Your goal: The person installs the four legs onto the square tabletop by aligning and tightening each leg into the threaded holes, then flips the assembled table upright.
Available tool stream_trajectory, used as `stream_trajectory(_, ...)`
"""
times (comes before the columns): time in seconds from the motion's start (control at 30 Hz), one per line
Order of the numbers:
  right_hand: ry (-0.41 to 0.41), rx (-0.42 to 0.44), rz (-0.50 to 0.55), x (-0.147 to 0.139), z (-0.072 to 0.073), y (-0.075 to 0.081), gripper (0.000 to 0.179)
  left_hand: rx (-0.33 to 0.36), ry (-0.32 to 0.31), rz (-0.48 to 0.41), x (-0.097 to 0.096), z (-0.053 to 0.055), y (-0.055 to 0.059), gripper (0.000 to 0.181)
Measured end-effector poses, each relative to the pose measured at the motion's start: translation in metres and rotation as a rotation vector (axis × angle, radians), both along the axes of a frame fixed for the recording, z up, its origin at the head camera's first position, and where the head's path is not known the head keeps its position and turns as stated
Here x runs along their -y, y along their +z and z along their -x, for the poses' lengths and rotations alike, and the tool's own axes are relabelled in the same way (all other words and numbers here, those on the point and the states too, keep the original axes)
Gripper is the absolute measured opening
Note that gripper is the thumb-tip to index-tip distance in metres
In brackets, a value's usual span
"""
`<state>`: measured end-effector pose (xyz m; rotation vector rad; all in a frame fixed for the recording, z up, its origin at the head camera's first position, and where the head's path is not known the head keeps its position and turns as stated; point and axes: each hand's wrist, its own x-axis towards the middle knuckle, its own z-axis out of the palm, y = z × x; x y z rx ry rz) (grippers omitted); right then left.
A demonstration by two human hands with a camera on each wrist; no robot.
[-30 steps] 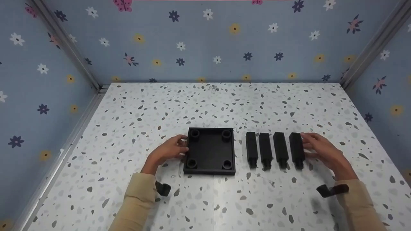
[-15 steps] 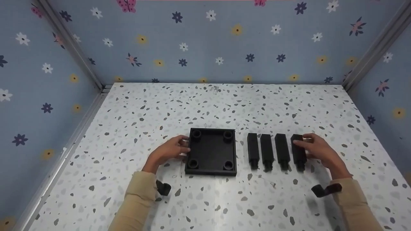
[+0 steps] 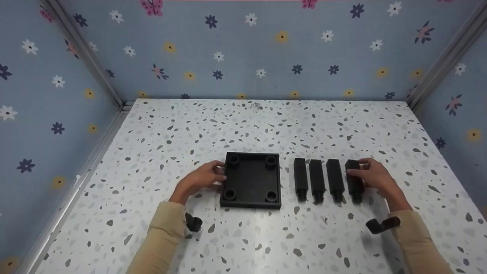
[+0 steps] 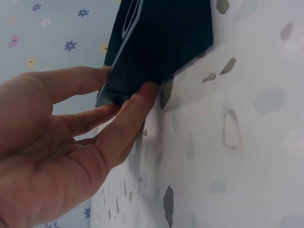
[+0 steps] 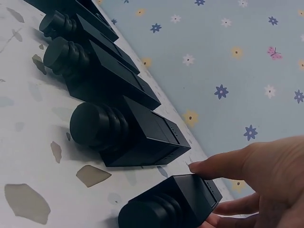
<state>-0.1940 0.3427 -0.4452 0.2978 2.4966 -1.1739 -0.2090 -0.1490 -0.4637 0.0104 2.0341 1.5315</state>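
Note:
A black square tabletop piece (image 3: 251, 179) lies with its raised rim and corner sockets facing up. My left hand (image 3: 203, 175) holds its left edge; in the left wrist view the thumb (image 4: 80, 80) is at the rim, with the fingers (image 4: 130, 116) against the lower side. To the right, several black table legs (image 3: 317, 177) lie in a row, round threaded-looking ends toward me. My right hand (image 3: 374, 175) grips the rightmost leg (image 3: 355, 188). Its thumb (image 5: 216, 164) lies across the top edge, while the fingers are at the far side, partly hidden.
The speckled white table (image 3: 251, 239) carries all the parts. Blue flowered panels (image 3: 243, 49) stand behind and at both sides, with metal posts (image 3: 83, 57) at the corners. A dark strap-like piece sits at each beige sleeve (image 3: 163, 224).
My right thumb has moved from beside the rightmost leg onto its top, and the right forearm has shifted left. The left hand stays at the tabletop piece's edge. The view has shifted slightly.

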Motion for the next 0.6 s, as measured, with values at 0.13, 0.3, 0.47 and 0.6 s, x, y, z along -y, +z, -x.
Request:
stream_trajectory(0.13,-0.011,-0.005,-0.004,-0.002,0.0,0.0,0.082,0.004,-0.007,0.019,-0.001,0.001,0.002,0.052)
stream_trajectory(0.3,-0.033,-0.008,0.027,-0.007,-0.001,-0.002,0.077,0.001,-0.011,0.04,-0.002,0.0,0.003,0.052)
stream_trajectory(0.47,-0.063,-0.01,0.083,-0.013,-0.002,-0.004,0.073,-0.001,-0.002,0.046,-0.002,0.0,0.004,0.052)
stream_trajectory(0.6,-0.09,-0.018,0.11,-0.016,-0.003,-0.002,0.075,0.003,0.003,0.047,-0.002,0.0,0.005,0.052)
